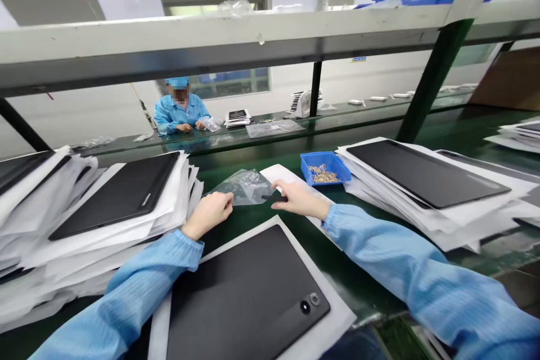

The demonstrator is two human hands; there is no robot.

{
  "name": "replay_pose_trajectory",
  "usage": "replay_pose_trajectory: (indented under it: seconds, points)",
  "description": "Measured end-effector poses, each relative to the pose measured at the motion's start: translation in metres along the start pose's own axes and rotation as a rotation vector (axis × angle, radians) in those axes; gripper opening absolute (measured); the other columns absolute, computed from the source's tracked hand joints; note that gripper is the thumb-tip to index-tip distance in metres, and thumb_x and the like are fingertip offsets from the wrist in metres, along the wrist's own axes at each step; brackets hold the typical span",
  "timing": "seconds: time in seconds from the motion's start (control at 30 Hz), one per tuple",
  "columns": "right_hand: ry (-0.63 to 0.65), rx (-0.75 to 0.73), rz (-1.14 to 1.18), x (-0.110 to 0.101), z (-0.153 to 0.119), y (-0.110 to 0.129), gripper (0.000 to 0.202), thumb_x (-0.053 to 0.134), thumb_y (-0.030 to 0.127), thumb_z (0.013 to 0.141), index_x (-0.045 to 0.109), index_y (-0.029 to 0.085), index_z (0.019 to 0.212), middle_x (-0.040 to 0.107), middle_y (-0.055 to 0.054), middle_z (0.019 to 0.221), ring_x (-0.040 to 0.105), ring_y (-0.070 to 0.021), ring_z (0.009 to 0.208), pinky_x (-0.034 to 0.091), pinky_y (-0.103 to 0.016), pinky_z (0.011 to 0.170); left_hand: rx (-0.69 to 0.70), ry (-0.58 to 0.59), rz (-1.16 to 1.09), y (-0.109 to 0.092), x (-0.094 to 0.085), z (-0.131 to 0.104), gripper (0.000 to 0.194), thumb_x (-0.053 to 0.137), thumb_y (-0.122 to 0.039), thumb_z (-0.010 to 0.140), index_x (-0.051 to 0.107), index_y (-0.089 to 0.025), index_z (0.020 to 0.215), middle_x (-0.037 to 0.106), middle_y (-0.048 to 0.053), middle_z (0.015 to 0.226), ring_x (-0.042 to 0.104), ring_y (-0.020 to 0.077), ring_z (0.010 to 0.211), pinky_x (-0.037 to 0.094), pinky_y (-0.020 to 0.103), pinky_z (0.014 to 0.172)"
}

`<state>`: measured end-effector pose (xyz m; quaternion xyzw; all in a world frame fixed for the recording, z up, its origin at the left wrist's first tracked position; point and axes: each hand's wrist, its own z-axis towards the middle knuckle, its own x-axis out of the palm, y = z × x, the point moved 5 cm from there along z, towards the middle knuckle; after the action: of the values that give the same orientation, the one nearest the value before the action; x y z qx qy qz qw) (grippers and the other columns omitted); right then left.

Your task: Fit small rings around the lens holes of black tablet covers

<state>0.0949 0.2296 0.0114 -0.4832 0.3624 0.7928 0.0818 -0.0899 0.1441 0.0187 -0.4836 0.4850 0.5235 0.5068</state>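
Note:
My left hand (211, 214) is closed, with curled fingers at the near left edge of a clear plastic bag (248, 187). Whether it pinches the bag is hidden. Between the fingers of my right hand (298, 200) is a thin dark strip-like piece (274, 198), its tip pointing left over the bag's near edge. Close to me lies a black tablet back cover (248, 298) with two round camera rings, resting on a white sheet (343, 318). A long white sheet (278, 172) runs under my right hand.
A blue tray (307, 171) of small tan parts stands beyond my right hand. Stacks of black panels (122, 194) and black covers (426, 171) with white sheets flank me. A shelf beam (261, 31) crosses overhead. Across the bench sits a co-worker (179, 112) in blue.

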Motion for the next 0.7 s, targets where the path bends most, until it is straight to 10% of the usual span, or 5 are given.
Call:
replay_pose_trajectory:
  seconds: [0.17,0.33,0.57,0.7]
  points:
    - [-0.12,-0.069,0.037,0.018,0.025,0.012,0.044,0.074,0.025,0.076,0.066,0.015,0.117,0.069,-0.004,0.072,0.063,-0.0194,0.062,0.046,-0.027,0.063,0.084,-0.293,-0.163,-0.007,-0.028,-0.008,0.008,0.055,-0.021,0.094,0.058,-0.014,0.091,0.059,-0.002,0.074,0.06,0.012,0.065,0.053,0.028,0.066]
    - [-0.324,-0.173,0.122,-0.021,0.032,0.034,0.026,0.056,0.031,0.089,0.074,0.014,0.097,0.069,-0.004,0.071,0.063,-0.018,0.065,0.045,-0.026,0.065,0.054,-0.64,-0.291,0.002,-0.061,-0.029,0.011,0.052,-0.024,0.092,0.046,-0.017,0.099,0.061,0.003,0.09,0.065,0.0149,0.078,0.055,0.027,0.069]
    - [-0.315,-0.528,0.374,-0.077,0.015,0.1,0.033,0.069,0.045,0.08,0.071,0.014,0.073,0.057,0.002,0.049,0.051,-0.0117,0.045,0.039,-0.025,0.048,0.112,-0.943,-0.091,-0.005,-0.089,-0.08,0.102,0.084,-0.052,0.061,0.031,-0.016,0.14,0.027,0.025,0.152,0.022,0.0422,0.142,0.022,0.058,0.113]
    - [-0.136,-0.753,0.456,-0.07,-0.006,0.161,0.031,0.072,0.046,0.079,0.07,0.016,0.073,0.059,0.002,0.055,0.056,-0.0113,0.049,0.043,-0.025,0.048,0.236,-0.885,-0.092,-0.026,-0.091,-0.118,0.053,0.059,-0.033,0.09,0.042,-0.013,0.137,0.061,0.014,0.129,0.063,0.0252,0.113,0.051,0.033,0.093]
